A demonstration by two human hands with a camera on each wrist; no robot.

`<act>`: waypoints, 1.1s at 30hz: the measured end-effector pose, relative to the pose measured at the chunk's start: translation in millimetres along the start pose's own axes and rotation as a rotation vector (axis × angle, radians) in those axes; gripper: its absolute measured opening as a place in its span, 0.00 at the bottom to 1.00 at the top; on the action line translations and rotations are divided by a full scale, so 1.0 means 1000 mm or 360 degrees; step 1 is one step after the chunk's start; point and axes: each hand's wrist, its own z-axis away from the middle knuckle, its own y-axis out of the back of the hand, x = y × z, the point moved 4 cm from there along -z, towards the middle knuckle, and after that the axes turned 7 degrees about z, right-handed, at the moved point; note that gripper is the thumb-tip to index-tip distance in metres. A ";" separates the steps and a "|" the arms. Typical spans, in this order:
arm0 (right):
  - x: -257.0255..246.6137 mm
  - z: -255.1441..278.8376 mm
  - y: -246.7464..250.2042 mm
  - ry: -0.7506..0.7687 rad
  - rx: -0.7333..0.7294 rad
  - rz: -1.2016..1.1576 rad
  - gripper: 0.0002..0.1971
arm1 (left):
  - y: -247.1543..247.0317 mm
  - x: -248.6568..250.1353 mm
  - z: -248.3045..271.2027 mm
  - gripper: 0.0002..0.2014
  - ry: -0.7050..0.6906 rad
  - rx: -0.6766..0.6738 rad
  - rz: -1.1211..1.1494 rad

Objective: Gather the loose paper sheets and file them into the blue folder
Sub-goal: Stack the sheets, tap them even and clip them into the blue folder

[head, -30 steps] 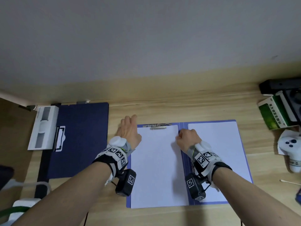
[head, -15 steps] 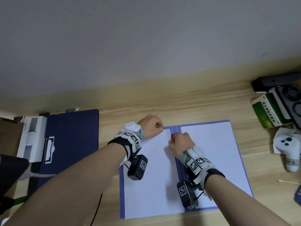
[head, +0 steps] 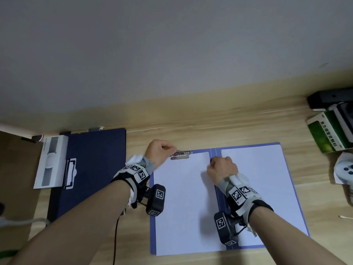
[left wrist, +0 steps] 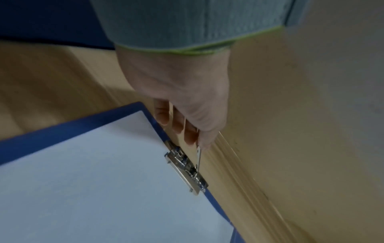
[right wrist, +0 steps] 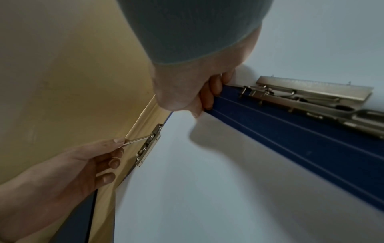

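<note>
The blue folder (head: pixel 248 146) lies open on the wooden desk. One white sheet (head: pixel 181 203) covers its left half and another sheet (head: pixel 263 178) its right half. At the top of the left half sits a metal clip (head: pixel 180 155). My left hand (head: pixel 174 150) pinches the clip's thin lever (left wrist: pixel 198 157) between thumb and forefinger, raised off the clip (left wrist: pixel 187 171). My right hand (head: pixel 212 163) is curled at the left sheet's upper right corner, and its fingertips (right wrist: pixel 207 103) hold the sheet (right wrist: pixel 207 189) by the spine (right wrist: pixel 290 144). A second metal clamp (right wrist: pixel 311 102) runs along the spine.
A dark blue clipboard (head: pixel 91 169) and a white box (head: pixel 51 159) lie to the left. A green box (head: pixel 328 134), a black device (head: pixel 332 98), a white controller (head: pixel 345 171) and a cotton swab (head: pixel 345 217) sit at the right. The wall stands just behind the folder.
My left hand moved from lying flat beside the folder's upper left corner to the clip and took its lever in a pinch. My right hand stayed at the sheet's corner.
</note>
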 end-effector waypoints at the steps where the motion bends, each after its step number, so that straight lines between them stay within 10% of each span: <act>1: 0.000 0.000 0.000 0.0001 -0.0003 0.0000 0.12 | 0.000 -0.002 0.001 0.04 0.0068 0.0029 0.0080; 8: -0.001 0.002 -0.001 0.0017 0.0012 0.0023 0.11 | 0.005 -0.022 0.004 0.02 0.0363 0.0198 0.0396; 15: -0.004 0.004 0.001 0.0053 0.0056 0.0027 0.11 | 0.018 -0.036 -0.004 0.19 0.0268 0.0304 -0.0675; 33: -0.006 0.012 0.004 0.0066 -0.0023 0.0125 0.09 | 0.039 -0.050 0.045 0.19 0.0142 0.0230 -0.0823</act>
